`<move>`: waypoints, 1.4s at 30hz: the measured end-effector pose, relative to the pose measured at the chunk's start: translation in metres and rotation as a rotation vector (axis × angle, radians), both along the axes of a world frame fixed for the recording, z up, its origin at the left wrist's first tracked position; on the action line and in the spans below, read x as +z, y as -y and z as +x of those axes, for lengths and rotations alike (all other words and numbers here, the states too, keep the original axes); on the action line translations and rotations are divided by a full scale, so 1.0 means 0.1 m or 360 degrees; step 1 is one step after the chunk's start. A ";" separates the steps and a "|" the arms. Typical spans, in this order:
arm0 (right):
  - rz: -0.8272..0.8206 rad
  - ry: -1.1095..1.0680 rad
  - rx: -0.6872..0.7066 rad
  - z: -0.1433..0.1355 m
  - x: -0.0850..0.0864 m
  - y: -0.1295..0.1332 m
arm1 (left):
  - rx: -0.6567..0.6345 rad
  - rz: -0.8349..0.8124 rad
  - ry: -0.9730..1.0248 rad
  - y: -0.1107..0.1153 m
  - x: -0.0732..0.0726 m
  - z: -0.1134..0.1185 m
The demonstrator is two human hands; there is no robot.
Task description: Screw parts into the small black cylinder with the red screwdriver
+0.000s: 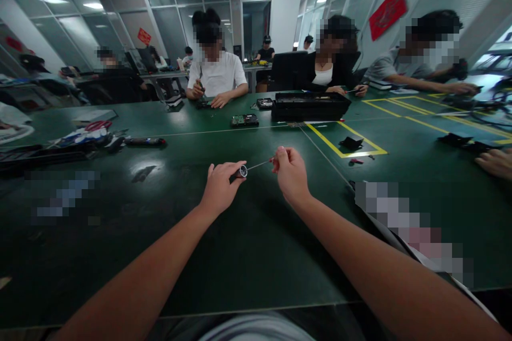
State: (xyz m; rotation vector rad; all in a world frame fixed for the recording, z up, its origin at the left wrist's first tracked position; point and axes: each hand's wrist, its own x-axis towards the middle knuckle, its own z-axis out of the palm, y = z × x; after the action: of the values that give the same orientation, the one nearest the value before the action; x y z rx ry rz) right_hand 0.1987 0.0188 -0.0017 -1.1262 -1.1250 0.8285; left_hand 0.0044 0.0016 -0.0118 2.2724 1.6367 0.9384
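Note:
My left hand (222,185) is closed around a small dark cylinder with a silvery ring-shaped end (242,171), which faces toward me and to the right. Held by the fingertips of my right hand (291,173) is a thin metal rod (259,164). Its far tip reaches the rim of the ring; whether it goes inside I cannot tell. The rod's other end is hidden in my right fingers. Both hands are raised over the green table (256,256).
A dark tube-shaped tool (144,141) lies to the left, beside a pile of cables and gloves (86,136). Opened hard drives (245,120) and a long black case (310,107) stand ahead. A black part (351,142) sits within yellow tape. Several people work around the table.

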 end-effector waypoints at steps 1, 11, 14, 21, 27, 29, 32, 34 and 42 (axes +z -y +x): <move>0.0009 0.0032 0.0006 0.00 0.00 0.01 | -0.0011 -0.0001 0.0000 0.01 0.01 0.01; 0.0172 0.0540 -0.0004 0.02 0.14 0.11 | -0.0068 0.0009 -0.0052 0.01 -0.01 0.01; 0.0293 0.0788 -0.0012 0.04 0.18 0.13 | -0.0072 -0.0008 -0.0086 -0.01 -0.03 0.00; 0.0456 0.0955 -0.0090 0.02 0.23 0.16 | -0.0027 -0.0063 -0.0065 -0.04 -0.03 0.00; 0.0373 0.0932 -0.0026 0.01 0.22 0.18 | -0.0052 -0.0061 -0.0083 -0.02 -0.02 0.02; 0.0351 0.0948 -0.0007 0.02 0.22 0.18 | -0.0061 -0.0072 -0.0081 -0.02 -0.03 0.02; 0.0351 0.0974 0.0005 0.02 0.23 0.18 | -0.0069 -0.0089 -0.0065 -0.03 -0.04 0.01; 0.0371 0.0986 -0.0017 0.02 0.25 0.19 | -0.0069 -0.0090 -0.0056 -0.04 -0.05 0.00; 0.0380 0.1011 -0.0007 0.03 0.24 0.19 | -0.0074 -0.0097 -0.0045 -0.04 -0.05 0.00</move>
State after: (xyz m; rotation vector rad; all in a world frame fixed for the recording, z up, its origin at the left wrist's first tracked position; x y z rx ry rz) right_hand 0.2016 0.0003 0.0226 -1.2199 -1.6913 0.3121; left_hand 0.0044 0.0059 -0.0172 2.2833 1.5935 0.8382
